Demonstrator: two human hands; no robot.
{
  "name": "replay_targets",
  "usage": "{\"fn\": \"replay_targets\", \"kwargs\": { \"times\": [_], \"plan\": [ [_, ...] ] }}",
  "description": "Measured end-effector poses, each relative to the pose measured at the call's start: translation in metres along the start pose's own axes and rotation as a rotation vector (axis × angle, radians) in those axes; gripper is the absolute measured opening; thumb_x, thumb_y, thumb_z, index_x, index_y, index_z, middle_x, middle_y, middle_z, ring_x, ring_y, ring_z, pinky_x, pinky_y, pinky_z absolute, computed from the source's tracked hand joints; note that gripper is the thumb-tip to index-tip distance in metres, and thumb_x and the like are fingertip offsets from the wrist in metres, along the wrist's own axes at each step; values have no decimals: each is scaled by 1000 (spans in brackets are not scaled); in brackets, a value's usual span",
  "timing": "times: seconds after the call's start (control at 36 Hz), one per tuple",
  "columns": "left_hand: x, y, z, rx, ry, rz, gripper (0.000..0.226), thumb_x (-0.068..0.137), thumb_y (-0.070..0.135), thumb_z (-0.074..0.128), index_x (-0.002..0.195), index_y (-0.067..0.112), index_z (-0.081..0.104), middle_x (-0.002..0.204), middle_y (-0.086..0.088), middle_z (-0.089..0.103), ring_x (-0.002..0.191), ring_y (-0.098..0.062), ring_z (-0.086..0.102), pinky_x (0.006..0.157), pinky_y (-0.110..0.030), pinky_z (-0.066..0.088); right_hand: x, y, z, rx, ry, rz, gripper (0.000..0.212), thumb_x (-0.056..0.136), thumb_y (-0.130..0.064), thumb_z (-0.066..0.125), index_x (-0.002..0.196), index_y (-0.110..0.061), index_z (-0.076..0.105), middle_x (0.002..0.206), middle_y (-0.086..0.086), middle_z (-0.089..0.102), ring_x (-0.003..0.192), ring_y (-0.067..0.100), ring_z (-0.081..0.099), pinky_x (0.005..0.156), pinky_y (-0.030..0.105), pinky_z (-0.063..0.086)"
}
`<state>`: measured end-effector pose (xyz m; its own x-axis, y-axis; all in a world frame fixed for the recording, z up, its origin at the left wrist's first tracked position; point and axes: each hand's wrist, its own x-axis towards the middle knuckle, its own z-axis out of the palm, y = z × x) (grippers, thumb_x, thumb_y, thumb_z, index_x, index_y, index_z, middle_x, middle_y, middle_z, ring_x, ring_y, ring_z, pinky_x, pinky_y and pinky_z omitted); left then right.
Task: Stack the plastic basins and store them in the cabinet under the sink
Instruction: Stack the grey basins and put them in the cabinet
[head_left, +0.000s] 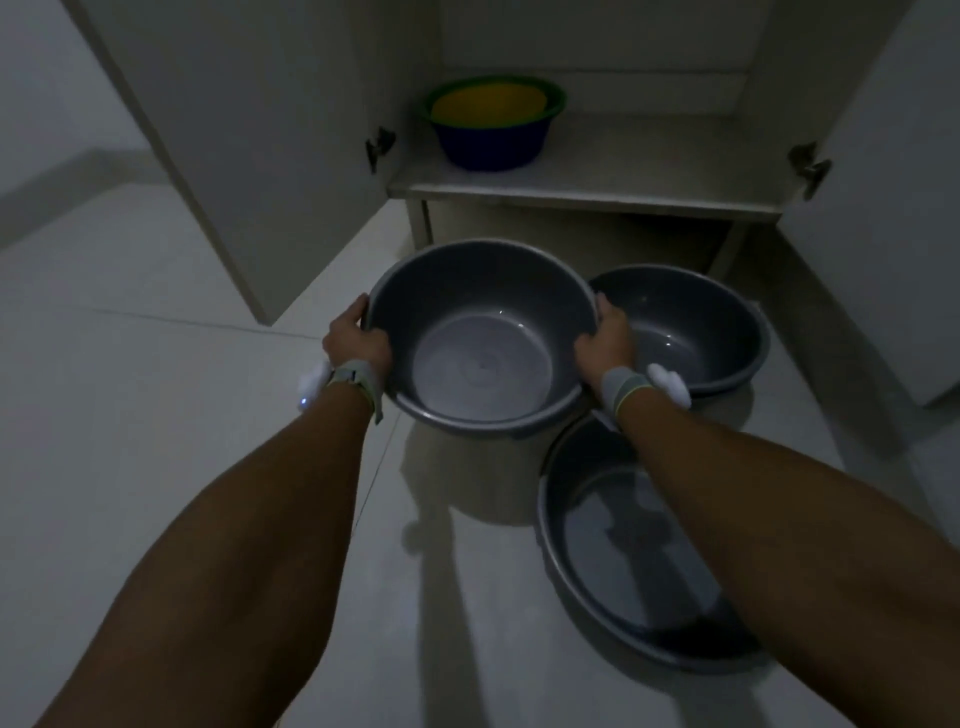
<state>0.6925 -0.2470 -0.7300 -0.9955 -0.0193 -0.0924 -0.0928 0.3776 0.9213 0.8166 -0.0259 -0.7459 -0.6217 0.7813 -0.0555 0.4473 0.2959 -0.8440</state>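
A round grey plastic basin (480, 338) hangs above the floor, held by its rim on both sides. My left hand (357, 336) grips the left rim and my right hand (607, 340) grips the right rim. A second grey basin (696, 325) rests on the floor to its right, partly behind my right hand. A third grey basin (623, 561) lies on the floor nearer to me, partly covered by my right forearm. Inside the open cabinet (582, 179) a nested stack of blue, green and yellow basins (491, 122) stands on the left of the shelf.
The cabinet's left door (244, 156) and right door (893, 182) both stand open, flanking the opening. Pale floor tiles (156, 364) spread to the left. The shelf space to the right of the coloured stack is bare. The light is dim.
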Motion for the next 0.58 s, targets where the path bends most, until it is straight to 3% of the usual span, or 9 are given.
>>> {"fn": "replay_targets", "kwargs": {
  "times": [0.14, 0.25, 0.39, 0.47, 0.58],
  "plan": [
    [16, 65, 81, 22, -181, 111, 60, 83, 1, 42, 137, 25, 53, 140, -7, 56, 131, -29, 49, 115, -36, 34, 50, 1, -70, -27, 183, 35, 57, 87, 0, 44, 142, -15, 46, 141, 15, 53, 129, 34, 51, 108, 35, 38],
    [18, 88, 138, 2, -323, 169, 55, 84, -5, 39, 129, 20, 60, 128, -10, 63, 119, -29, 56, 97, -24, 38, 72, 14, -111, -13, 258, 55, 53, 87, 2, 41, 138, -11, 49, 138, 16, 55, 127, 34, 51, 105, 34, 40],
    [16, 97, 208, -29, -433, 176, 53, 88, -5, 39, 131, 20, 58, 126, -11, 64, 116, -30, 58, 97, -29, 45, 98, 46, -148, -38, 311, 129, 57, 88, 1, 40, 143, -15, 44, 142, 11, 52, 130, 31, 50, 105, 30, 38],
    [14, 90, 238, 0, -469, 187, 40, 95, 9, 42, 129, 22, 59, 127, -11, 64, 116, -30, 59, 103, -37, 47, 109, 72, -153, -88, 321, 172, 56, 88, 1, 41, 142, -15, 45, 141, 12, 53, 128, 33, 51, 103, 32, 40],
    [14, 70, 270, 90, -519, 216, 27, 96, 19, 40, 107, 23, 65, 111, -8, 68, 104, -28, 63, 97, -40, 50, 118, 109, -147, -93, 334, 251, 56, 88, 2, 41, 143, -10, 43, 143, 15, 51, 131, 35, 48, 108, 34, 38]
  ]
}}
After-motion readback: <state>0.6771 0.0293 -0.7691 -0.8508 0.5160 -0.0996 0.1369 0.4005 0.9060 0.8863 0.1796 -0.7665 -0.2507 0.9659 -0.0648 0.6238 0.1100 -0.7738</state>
